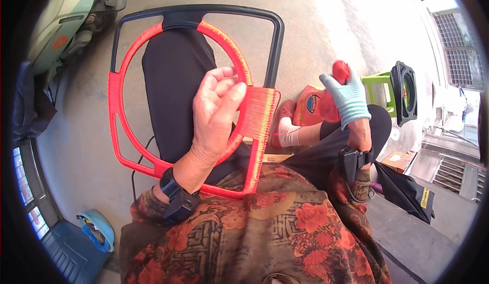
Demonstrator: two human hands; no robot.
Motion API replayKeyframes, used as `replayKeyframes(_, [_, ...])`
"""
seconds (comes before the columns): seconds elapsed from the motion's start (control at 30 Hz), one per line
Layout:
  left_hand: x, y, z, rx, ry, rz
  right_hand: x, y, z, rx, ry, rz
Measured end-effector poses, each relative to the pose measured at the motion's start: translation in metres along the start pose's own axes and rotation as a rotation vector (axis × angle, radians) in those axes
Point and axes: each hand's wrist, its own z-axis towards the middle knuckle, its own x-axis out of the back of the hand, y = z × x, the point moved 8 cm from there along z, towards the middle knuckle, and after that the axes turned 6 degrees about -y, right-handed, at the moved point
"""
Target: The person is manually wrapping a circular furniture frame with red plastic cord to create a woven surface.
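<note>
A dark rectangular frame with an inner ring (262,113) lies upright across my lap, much of it wrapped tightly in shiny red cord. At its top, a stretch of bare dark bar (276,45) shows. My bare left hand (216,111) is closed at the right side of the ring, thumb and curled fingers against the wrapped bar; its fingertips are partly hidden. Off to the right, my right hand (349,98), in a light blue glove, grips a bundle of red cord (341,71). A thin strand runs beside the wrapped right edge.
Behind my right hand lies a red and yellow bag (309,106). A green stool (378,88) with a black frame (405,93) leaning on it stands at right. A scooter (61,24) is at upper left. A blue cap-like item (98,229) rests on a blue seat (71,256).
</note>
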Motion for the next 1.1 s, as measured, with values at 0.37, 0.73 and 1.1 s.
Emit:
replayKeyframes(0.37, [0.009, 0.017, -0.002, -0.215, 0.116, 0.351, -0.022, -0.171, -0.109, 1.049, 0.233, 0.000])
replayKeyframes(0.73, [0.004, -0.033, 0.001, 0.262, 0.005, -0.186, -0.124, -0.091, -0.048, 0.478, -0.749, 0.346])
replayKeyframes(1.1, [0.007, -0.013, -0.003, 0.050, 0.076, 0.007, -0.022, -0.025, -0.021, 0.156, -0.297, 1.728])
